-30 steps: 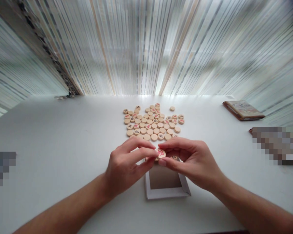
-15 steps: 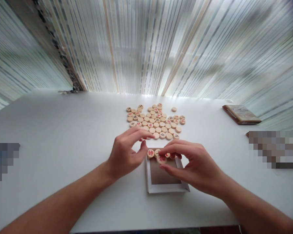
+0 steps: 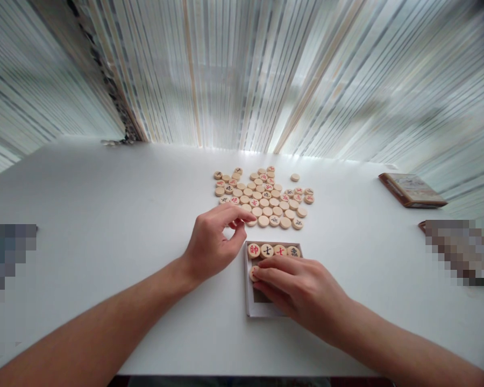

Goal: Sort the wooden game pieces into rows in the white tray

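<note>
My right hand [image 3: 296, 279] pinches a round wooden xiangqi piece [image 3: 254, 273] with a red mark, at the left side of a shallow white box [image 3: 249, 298]. Its fingers cover part of the character and much of the box's right side. Along the box's far wall lies a row of pieces, among them a red-lettered piece [image 3: 254, 250] at the left end and a black-lettered piece [image 3: 294, 251] at the right. My left hand [image 3: 218, 239] hovers beside the near edge of the loose xiangqi pieces [image 3: 263, 221], thumb and forefinger apart, nothing between them.
Many more pieces lie spread over the white table [image 3: 145, 199], some face up and others blank side up. One blank piece [image 3: 294, 177] sits apart at the back. A flat brown box [image 3: 413, 189] lies at the right, and a striped curtain [image 3: 234, 75] hangs behind.
My right hand has brought its piece down and left, from below the far row to the box's left side. My left hand has moved little. The view has shifted slightly.
</note>
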Motion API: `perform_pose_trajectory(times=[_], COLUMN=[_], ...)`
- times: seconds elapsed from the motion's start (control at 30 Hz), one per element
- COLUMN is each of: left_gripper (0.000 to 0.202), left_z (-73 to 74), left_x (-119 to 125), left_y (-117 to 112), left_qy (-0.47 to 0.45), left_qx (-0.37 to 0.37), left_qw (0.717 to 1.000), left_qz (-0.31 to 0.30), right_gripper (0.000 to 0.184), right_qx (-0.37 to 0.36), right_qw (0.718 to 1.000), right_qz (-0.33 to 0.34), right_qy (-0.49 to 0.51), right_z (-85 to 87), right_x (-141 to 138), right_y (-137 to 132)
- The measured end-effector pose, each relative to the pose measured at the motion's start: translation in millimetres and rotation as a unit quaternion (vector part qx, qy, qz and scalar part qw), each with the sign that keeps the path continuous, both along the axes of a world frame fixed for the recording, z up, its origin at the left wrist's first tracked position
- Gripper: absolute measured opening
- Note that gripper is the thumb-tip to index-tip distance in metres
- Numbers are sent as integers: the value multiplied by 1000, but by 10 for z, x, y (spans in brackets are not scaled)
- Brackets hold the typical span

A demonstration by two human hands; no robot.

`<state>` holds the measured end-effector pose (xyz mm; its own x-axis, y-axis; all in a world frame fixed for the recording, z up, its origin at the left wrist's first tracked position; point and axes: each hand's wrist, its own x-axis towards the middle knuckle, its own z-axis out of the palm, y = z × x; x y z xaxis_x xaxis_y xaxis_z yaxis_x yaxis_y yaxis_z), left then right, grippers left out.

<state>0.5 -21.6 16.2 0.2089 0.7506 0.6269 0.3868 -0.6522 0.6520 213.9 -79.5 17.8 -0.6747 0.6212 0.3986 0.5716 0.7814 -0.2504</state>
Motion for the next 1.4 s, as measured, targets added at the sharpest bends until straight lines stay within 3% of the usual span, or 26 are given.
perform_pose_trajectory(times=[0.33,1.4], left_gripper=[29,28], left_z=[-19,-14], left_x=[7,15], left_y=[11,2], left_qy=[0,14], left_qx=[-6,-14], left_qw=[1000,1000], left_qz=[-4,-2], right_gripper=[34,33], right_qx=[46,38], right_qw=[998,999], right_qz=[7,-22], right_qy=[-32,-23], right_z=[56,20], right_x=[-22,-63], right_y=[-34,-14])
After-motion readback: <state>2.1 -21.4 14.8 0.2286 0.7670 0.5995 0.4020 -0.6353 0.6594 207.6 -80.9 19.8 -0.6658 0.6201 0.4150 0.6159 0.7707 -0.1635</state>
